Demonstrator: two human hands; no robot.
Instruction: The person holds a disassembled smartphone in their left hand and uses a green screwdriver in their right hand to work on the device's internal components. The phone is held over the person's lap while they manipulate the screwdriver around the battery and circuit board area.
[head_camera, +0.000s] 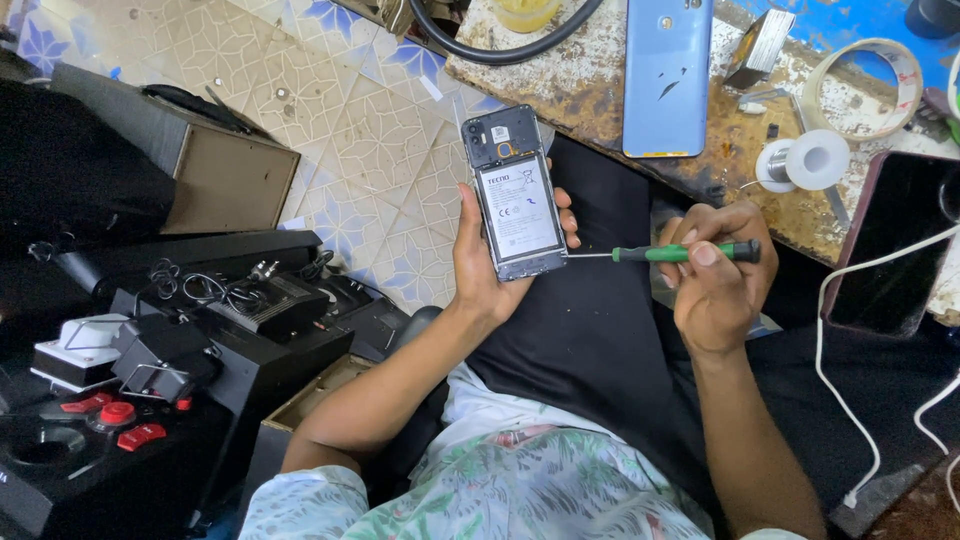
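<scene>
Left hand (490, 262): closed around the opened phone (518, 192), palm behind it, thumb on the left edge, fingertips seen at the right edge. Centre of the frame.
Opened phone: back cover off, held upright w/ camera end up; a white battery fills most of the body, dark board at the top.
Right hand (712, 275): closed on the screwdriver (670, 253), fingers wrapped on the green handle, thumb on top. Right of centre.
Screwdriver: lies approx. horizontal, green handle w/ black end cap pointing right; thin metal tip touches the lower right edge of the phone.
Surface (590, 95): worn, stained bench top in the upper right of the frame, above both hands.
Blue back cover (668, 75): flat on the surface, upper centre-right, cracked mark in the middle.
Solder spool (805, 160): white, on the surface edge, just above the right hand.
Tape roll (865, 88): pale ring, upper right, near the spool.
Dark phone (895, 240): screen black, right edge of the frame; white cable (835, 330) runs beside it & down.
Black cloth (600, 340): on the lap, under both hands.
Black equipment (170, 360): lower left, w/ red buttons & tangled wires.
Floor (350, 120): patterned tiles, upper left-centre.
</scene>
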